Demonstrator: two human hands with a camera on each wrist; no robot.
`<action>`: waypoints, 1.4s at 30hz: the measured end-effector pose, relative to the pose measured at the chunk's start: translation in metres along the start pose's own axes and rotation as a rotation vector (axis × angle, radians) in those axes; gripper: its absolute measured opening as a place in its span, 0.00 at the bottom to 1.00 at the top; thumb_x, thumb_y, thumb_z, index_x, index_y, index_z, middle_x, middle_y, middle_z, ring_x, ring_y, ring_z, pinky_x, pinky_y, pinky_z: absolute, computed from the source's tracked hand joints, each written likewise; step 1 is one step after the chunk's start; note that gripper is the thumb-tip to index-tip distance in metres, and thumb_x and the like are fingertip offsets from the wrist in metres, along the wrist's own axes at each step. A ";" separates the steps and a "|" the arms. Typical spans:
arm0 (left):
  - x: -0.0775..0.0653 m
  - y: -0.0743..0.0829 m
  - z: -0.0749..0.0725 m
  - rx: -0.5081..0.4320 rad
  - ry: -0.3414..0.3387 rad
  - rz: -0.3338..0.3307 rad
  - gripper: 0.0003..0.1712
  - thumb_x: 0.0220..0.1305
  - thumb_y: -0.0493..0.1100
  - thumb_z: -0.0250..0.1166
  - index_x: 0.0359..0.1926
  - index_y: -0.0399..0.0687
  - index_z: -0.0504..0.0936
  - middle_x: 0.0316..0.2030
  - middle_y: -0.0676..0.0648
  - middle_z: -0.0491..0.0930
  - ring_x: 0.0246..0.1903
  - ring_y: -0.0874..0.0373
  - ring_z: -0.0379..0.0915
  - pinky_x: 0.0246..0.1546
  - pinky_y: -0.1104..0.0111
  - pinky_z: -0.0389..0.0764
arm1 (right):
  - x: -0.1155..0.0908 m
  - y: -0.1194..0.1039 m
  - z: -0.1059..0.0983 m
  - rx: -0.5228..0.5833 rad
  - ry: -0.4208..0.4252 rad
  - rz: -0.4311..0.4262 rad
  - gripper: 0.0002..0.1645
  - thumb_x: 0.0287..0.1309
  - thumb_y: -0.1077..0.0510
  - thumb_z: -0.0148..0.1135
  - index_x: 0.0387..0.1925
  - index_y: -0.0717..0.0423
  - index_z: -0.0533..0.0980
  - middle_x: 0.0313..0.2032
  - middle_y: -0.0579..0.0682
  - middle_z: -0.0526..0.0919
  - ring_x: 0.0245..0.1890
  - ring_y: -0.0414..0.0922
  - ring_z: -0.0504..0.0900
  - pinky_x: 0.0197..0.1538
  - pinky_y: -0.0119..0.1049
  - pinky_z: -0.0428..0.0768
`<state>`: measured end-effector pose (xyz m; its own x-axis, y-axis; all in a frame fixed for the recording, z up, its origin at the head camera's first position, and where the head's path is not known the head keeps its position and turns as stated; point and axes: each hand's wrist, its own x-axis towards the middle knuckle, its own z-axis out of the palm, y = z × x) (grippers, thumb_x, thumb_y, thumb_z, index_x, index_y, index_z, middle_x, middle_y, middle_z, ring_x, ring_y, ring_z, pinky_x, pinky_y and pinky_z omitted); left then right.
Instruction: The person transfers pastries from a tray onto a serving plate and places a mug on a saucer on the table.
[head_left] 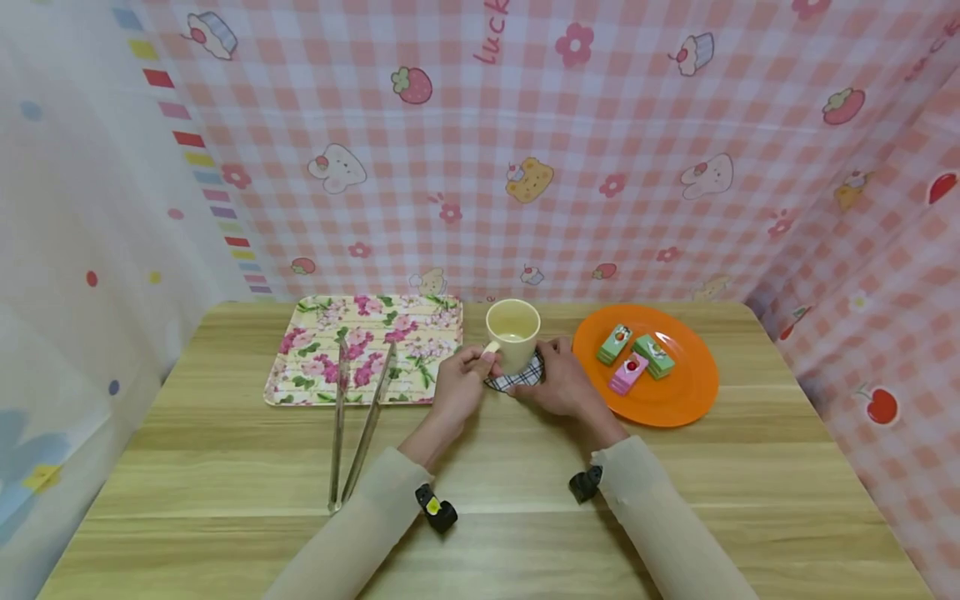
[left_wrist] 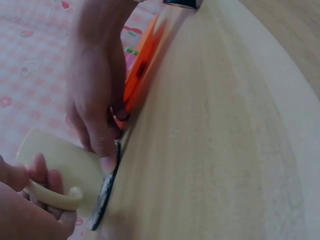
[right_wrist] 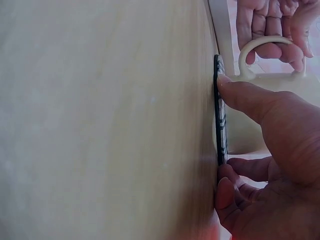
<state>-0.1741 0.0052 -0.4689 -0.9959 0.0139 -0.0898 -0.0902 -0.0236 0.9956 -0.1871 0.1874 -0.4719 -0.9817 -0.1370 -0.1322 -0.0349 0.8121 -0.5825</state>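
Observation:
A cream-coloured mug (head_left: pixel 516 337) stands upright over a black-and-white plaid coaster (head_left: pixel 529 377) in the middle of the table. My left hand (head_left: pixel 461 382) holds the mug by its handle (right_wrist: pixel 264 40), fingers looped through it. Opposite it, my right hand (head_left: pixel 562 382) grips the coaster by its edge, thumb on the near side and fingers on the far side. In the right wrist view the coaster (right_wrist: pixel 221 117) appears edge-on, close to the tabletop, with the mug's base against it.
To the left lies a floral tray (head_left: pixel 442 310), with long metal tongs (head_left: pixel 337 454) reaching over its front edge. On the right, an orange plate (head_left: pixel 693 383) bears two green cake-slice pieces (head_left: pixel 654 357) and a pink one (head_left: pixel 628 375). Patterned cloth (head_left: pixel 525 233) hangs behind the table.

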 end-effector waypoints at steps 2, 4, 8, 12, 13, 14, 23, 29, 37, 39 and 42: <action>-0.001 0.002 -0.003 -0.011 -0.026 -0.017 0.09 0.72 0.38 0.63 0.46 0.37 0.85 0.38 0.42 0.88 0.36 0.62 0.83 0.50 0.65 0.81 | 0.000 0.000 0.001 -0.002 0.000 -0.003 0.58 0.53 0.39 0.77 0.76 0.60 0.60 0.61 0.59 0.65 0.57 0.56 0.73 0.67 0.51 0.74; -0.003 0.004 -0.006 -0.005 -0.048 -0.027 0.09 0.70 0.37 0.64 0.48 0.39 0.85 0.43 0.42 0.89 0.41 0.59 0.85 0.52 0.65 0.80 | 0.000 0.000 0.001 -0.004 0.002 -0.006 0.58 0.53 0.40 0.77 0.76 0.60 0.61 0.61 0.59 0.65 0.57 0.56 0.73 0.67 0.52 0.74; -0.008 0.004 -0.014 0.009 -0.045 -0.021 0.14 0.69 0.36 0.64 0.54 0.40 0.83 0.50 0.41 0.88 0.50 0.50 0.85 0.54 0.60 0.81 | 0.001 -0.001 0.002 -0.015 0.004 -0.015 0.57 0.53 0.39 0.77 0.75 0.59 0.61 0.61 0.60 0.65 0.57 0.56 0.73 0.67 0.51 0.74; -0.015 0.005 -0.023 0.020 -0.016 -0.018 0.20 0.68 0.35 0.64 0.60 0.40 0.80 0.53 0.39 0.85 0.54 0.47 0.82 0.56 0.55 0.82 | 0.000 0.000 0.001 -0.015 -0.006 -0.021 0.57 0.54 0.39 0.76 0.76 0.59 0.60 0.62 0.59 0.65 0.57 0.56 0.73 0.67 0.52 0.74; -0.017 0.006 -0.025 0.022 -0.017 -0.020 0.21 0.68 0.35 0.64 0.61 0.40 0.79 0.54 0.38 0.85 0.54 0.47 0.82 0.57 0.54 0.82 | -0.001 0.001 0.001 -0.014 -0.008 -0.023 0.57 0.55 0.39 0.75 0.76 0.59 0.60 0.63 0.60 0.64 0.58 0.57 0.73 0.67 0.52 0.74; -0.019 0.008 -0.029 0.022 -0.022 -0.018 0.22 0.68 0.34 0.63 0.62 0.40 0.78 0.55 0.37 0.84 0.55 0.47 0.81 0.58 0.55 0.82 | -0.002 0.001 0.000 -0.011 -0.011 -0.026 0.57 0.55 0.40 0.75 0.77 0.59 0.60 0.63 0.60 0.64 0.58 0.57 0.73 0.67 0.53 0.74; -0.034 0.028 -0.075 0.125 -0.067 0.035 0.24 0.71 0.35 0.62 0.66 0.41 0.75 0.60 0.37 0.80 0.59 0.46 0.79 0.61 0.61 0.81 | -0.015 0.004 -0.009 0.032 -0.058 -0.079 0.49 0.60 0.47 0.72 0.74 0.64 0.63 0.65 0.60 0.66 0.57 0.55 0.72 0.66 0.52 0.74; -0.045 0.039 -0.108 0.252 -0.073 0.138 0.23 0.72 0.44 0.65 0.66 0.49 0.75 0.62 0.44 0.79 0.63 0.50 0.75 0.65 0.53 0.78 | -0.030 0.007 -0.026 0.094 -0.077 -0.070 0.42 0.63 0.47 0.70 0.72 0.58 0.67 0.54 0.58 0.78 0.45 0.52 0.76 0.47 0.42 0.80; -0.056 0.040 -0.154 0.499 -0.089 0.328 0.32 0.72 0.46 0.66 0.74 0.50 0.68 0.71 0.41 0.71 0.69 0.41 0.68 0.67 0.49 0.75 | -0.051 0.018 -0.050 0.067 0.000 -0.133 0.36 0.65 0.49 0.69 0.71 0.55 0.70 0.59 0.59 0.79 0.52 0.54 0.80 0.58 0.54 0.81; -0.059 0.041 -0.164 0.580 -0.074 0.343 0.35 0.71 0.48 0.66 0.75 0.52 0.66 0.73 0.40 0.69 0.69 0.38 0.67 0.65 0.42 0.74 | -0.055 0.022 -0.056 0.065 0.037 -0.166 0.35 0.65 0.51 0.69 0.70 0.57 0.71 0.61 0.61 0.79 0.53 0.56 0.82 0.57 0.55 0.82; -0.064 0.040 -0.179 0.702 -0.061 0.367 0.40 0.70 0.50 0.67 0.78 0.53 0.62 0.75 0.38 0.63 0.72 0.35 0.61 0.66 0.34 0.67 | -0.062 0.029 -0.064 0.054 0.099 -0.214 0.33 0.65 0.52 0.69 0.68 0.60 0.72 0.62 0.62 0.79 0.53 0.58 0.83 0.55 0.57 0.83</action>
<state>-0.1162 -0.1756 -0.4278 -0.9563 0.1824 0.2287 0.2925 0.5984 0.7459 -0.1395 0.2561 -0.4290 -0.9666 -0.2447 0.0763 -0.2368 0.7387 -0.6310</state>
